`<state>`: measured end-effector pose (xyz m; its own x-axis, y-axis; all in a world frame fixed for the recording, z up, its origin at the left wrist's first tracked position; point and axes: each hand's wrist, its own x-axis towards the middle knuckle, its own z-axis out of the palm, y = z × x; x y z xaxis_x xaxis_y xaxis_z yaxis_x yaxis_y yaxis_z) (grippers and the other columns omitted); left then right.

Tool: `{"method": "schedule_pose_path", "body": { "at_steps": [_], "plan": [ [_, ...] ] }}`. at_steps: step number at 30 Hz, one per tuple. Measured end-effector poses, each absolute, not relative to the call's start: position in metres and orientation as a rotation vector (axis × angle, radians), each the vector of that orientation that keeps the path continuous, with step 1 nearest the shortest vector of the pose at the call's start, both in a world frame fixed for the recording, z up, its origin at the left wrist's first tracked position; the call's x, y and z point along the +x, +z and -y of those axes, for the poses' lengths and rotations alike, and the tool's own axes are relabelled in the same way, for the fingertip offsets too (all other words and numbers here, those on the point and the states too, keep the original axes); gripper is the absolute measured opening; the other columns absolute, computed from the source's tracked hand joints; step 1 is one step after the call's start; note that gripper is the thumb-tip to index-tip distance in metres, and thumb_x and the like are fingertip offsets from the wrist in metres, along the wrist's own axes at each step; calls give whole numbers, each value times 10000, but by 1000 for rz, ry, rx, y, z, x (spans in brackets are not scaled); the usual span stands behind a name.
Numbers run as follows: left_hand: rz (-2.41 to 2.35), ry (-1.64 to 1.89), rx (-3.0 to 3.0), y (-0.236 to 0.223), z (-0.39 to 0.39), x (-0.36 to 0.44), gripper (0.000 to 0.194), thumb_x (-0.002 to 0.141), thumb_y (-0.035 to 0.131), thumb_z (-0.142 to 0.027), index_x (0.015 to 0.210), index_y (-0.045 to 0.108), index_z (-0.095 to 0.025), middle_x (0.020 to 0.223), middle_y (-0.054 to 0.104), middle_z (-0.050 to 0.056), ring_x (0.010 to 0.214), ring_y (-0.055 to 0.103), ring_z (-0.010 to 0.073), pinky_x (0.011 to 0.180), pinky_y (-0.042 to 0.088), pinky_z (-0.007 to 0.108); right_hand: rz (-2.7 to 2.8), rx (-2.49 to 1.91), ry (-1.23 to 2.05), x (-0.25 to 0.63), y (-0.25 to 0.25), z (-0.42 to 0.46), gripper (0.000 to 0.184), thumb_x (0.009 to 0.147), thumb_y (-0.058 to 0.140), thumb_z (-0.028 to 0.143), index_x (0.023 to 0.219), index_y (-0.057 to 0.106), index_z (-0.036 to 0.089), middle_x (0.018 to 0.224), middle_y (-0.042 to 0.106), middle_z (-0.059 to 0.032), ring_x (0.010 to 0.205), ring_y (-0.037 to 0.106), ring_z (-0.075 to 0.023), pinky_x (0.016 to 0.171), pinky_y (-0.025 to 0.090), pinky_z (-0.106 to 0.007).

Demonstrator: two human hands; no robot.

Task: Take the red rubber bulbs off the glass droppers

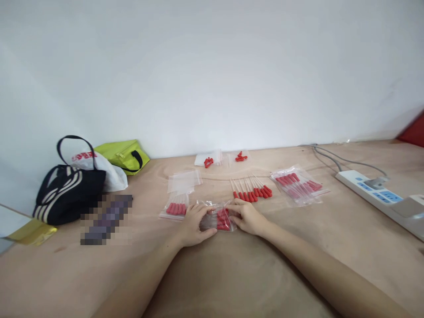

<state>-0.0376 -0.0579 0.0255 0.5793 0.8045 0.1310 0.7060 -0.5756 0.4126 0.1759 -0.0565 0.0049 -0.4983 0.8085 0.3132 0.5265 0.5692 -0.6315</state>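
Both hands rest on the wooden table (232, 274) and hold one small clear plastic bag (219, 217) with red-bulbed droppers inside. My left hand (194, 224) grips the bag's left end. My right hand (248, 216) pinches its right end. Just beyond the right hand lies a loose row of several red-bulbed droppers (252, 189). Left of my left hand sits a filled bag of droppers (175, 207), with empty clear bags (184, 181) behind it. A stack of filled bags (298, 185) lies to the right.
Loose red bulbs (208, 161) and another small red heap (241, 156) lie near the white wall. A white power strip (380, 196) with grey cable runs along the right. At the left stand a black striped bag (66, 192), a white plastic bag (99, 170) and a green pouch (124, 154).
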Motion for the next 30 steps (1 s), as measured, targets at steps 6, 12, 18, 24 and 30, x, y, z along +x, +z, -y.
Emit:
{"method": "schedule_pose_path", "body": {
  "at_steps": [6,12,18,24,30],
  "plan": [
    [-1211,500,2480,21,58,-39,422,663,609,-296,1058,492,-204,1037,572,53,993,504,223,905,338,411,2162,-929,809,178,4,57,501,643,493,-2,1105,553,183,1098,521,-86,831,551,-130,663,455,-223],
    [-1149,499,2473,22,56,-40,379,684,601,-288,1041,502,-208,1050,561,48,999,493,214,884,353,384,2186,-991,858,184,5,51,392,685,584,137,1076,568,162,1009,563,-86,909,525,-174,809,419,-309],
    [-1101,514,2457,24,56,-39,373,696,600,-293,1044,500,-204,1011,571,52,969,503,204,866,371,364,2189,-1148,870,179,9,53,144,718,548,175,842,613,139,737,542,-22,635,459,-106,603,382,-224],
    [-1090,537,2461,18,55,-42,315,721,582,-306,1010,517,-201,962,581,47,934,516,192,849,385,350,2048,-1107,1166,174,10,55,130,757,517,237,806,587,140,609,487,33,527,399,-69,495,316,-183],
    [-1090,537,2459,19,55,-41,284,726,578,-292,989,528,-196,964,587,49,924,526,190,835,400,346,2123,-935,1195,177,11,55,173,682,618,275,797,621,144,666,520,23,554,401,-66,495,312,-173]
  ]
}}
